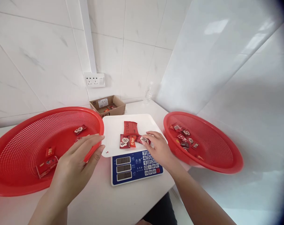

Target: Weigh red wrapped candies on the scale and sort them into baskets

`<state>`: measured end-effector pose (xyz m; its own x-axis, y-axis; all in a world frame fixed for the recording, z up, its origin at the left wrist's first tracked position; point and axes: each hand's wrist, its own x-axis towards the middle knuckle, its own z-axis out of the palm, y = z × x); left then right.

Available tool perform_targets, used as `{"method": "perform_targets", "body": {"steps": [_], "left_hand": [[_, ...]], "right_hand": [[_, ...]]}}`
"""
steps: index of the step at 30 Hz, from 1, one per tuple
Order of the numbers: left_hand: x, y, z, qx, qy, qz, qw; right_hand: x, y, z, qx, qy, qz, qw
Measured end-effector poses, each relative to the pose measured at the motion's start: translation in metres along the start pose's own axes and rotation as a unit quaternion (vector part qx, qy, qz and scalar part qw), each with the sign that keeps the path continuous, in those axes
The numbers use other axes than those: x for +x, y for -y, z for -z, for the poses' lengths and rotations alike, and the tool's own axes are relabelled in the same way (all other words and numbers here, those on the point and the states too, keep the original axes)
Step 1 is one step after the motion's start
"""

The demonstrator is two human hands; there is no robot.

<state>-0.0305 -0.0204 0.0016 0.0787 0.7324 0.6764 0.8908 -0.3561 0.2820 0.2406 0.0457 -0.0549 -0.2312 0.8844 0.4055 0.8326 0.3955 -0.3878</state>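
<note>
My left hand [80,161] is over the near right side of the left red basket [69,110], holding nothing, fingers stretched and thumb apart. With my right hand [159,148] I hold a small dark-red snack packet [139,138] loosely between thumb and fingers at the right of the white tray [114,125]. Beside it on the tray lie an orange-red packet [132,141], a dark-red packet with a white label [124,141] and a plain red packet [130,127]. The tray sits on a blue-faced digital scale [137,168], whose small display figures are hard to read.
A second red basket [217,168] with several packets [186,139] stands at the right. In the left basket lie more packets [47,165]. Behind the tray are an open cardboard box [119,109] and a clear bottle [148,95]. A wall socket [94,80] sits above the box.
</note>
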Motion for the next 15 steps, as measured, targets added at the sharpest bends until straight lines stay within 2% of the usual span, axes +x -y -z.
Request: {"method": "perform_targets", "body": {"steps": [5, 8, 15], "left_hand": [[0.0, -0.001, 0.002, 0.0, 0.002, 0.001, 1.0], [0.0, -0.001, 0.002, -0.001, 0.002, 0.001, 1.0], [0.001, 0.0, 0.002, 0.0, 0.006, -0.003, 1.0]], "right_hand": [[0.001, 0.025, -0.006, -0.03, 0.047, 0.109, 0.992], [0.002, 0.032, -0.007, -0.034, 0.072, 0.107, 0.991], [-0.002, 0.028, -0.002, 0.016, 0.098, 0.098, 0.99]]}}
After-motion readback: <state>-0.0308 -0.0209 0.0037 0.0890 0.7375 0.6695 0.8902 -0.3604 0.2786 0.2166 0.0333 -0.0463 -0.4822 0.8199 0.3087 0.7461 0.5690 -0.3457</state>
